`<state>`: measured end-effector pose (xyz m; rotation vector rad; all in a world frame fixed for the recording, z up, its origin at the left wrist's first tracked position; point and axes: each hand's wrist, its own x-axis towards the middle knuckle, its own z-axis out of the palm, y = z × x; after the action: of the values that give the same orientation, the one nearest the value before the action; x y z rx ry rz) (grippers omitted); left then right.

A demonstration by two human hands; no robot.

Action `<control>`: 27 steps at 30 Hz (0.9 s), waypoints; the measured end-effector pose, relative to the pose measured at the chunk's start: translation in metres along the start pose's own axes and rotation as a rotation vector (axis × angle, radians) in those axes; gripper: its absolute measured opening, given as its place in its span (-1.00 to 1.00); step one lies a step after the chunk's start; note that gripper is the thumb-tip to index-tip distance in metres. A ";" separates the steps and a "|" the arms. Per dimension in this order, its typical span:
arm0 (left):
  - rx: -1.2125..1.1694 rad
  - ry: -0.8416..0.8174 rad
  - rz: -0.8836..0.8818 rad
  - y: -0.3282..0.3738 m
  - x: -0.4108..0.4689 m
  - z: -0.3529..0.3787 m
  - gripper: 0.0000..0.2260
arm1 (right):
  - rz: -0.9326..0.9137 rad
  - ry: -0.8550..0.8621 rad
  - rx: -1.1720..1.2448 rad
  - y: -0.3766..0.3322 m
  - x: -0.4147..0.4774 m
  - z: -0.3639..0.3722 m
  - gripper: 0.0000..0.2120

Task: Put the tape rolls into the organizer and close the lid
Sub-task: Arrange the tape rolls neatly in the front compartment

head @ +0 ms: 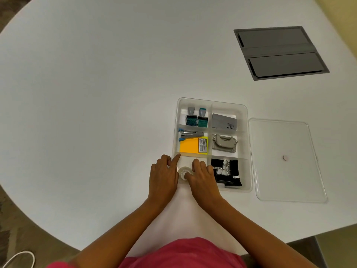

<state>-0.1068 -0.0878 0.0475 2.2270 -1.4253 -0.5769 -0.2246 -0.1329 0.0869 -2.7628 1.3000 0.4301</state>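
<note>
A clear tape roll [182, 170] lies in the near-left compartment of the clear organizer [243, 120], which stands on the white table. My right hand [202, 176] is over this compartment, its fingers curled above the roll and its thumb at the roll's core. Just left of it, my left hand [164, 172] stretches its index finger to the organizer's left rim, with the other fingers bent. Only one roll is visible; the hands hide much of the compartment. The clear lid [280, 136] lies flat on the table to the right of the organizer.
The other compartments hold two stamps [197, 118], a card box [224, 121], a stapler with orange notes [191, 147], a hole punch [224, 143] and black binder clips [227, 172]. A grey hatch [280, 53] is set in the table at the far right. The table edge curves near my body.
</note>
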 end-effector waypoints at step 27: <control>-0.120 0.060 -0.024 0.007 -0.002 -0.008 -0.70 | -0.065 0.029 0.064 -0.013 0.016 -0.006 -0.67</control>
<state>-0.1087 -0.0875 0.0583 2.1520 -1.3012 -0.5825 -0.2033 -0.1372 0.0873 -2.7597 1.2032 0.3391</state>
